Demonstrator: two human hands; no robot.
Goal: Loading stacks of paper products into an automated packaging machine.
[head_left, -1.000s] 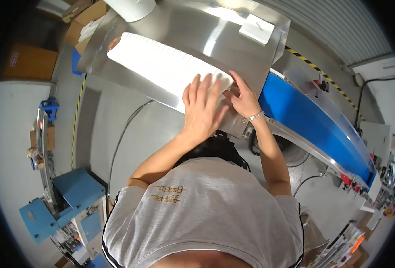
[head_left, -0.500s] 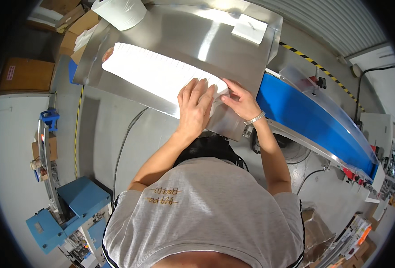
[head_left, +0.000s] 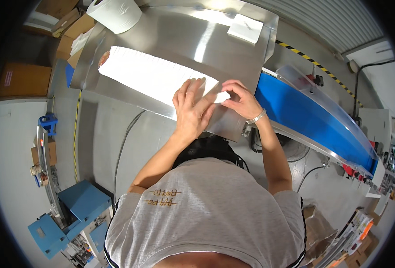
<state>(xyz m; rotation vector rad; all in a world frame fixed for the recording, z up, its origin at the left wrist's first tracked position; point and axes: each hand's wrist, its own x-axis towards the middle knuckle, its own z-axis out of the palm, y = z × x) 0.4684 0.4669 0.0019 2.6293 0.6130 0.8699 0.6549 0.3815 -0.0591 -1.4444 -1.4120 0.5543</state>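
A long row of white, paper-like pieces (head_left: 144, 69), crossed by thin dark lines, lies slantwise on a stainless-steel table (head_left: 170, 33). My left hand (head_left: 191, 107) rests on the row's right end with its fingers stretched out. Just beyond that end, my right hand (head_left: 244, 102) pinches a small white piece (head_left: 224, 96) between thumb and fingers. Whether this piece is separate from the row I cannot tell. A brownish object (head_left: 103, 59) touches the row's far left end.
At the back left stands a big white roll (head_left: 115, 15); a stack of white squares (head_left: 245, 28) lies at the back right. A blue conveyor belt (head_left: 304, 118) with a clear guard adjoins the table's right side. Open cardboard boxes (head_left: 74, 35) stand left of the table.
My right hand has moved slightly off the row's end, and its fingers have closed on the white piece. My left hand's fingers have shifted a little, the thumb now farther apart.
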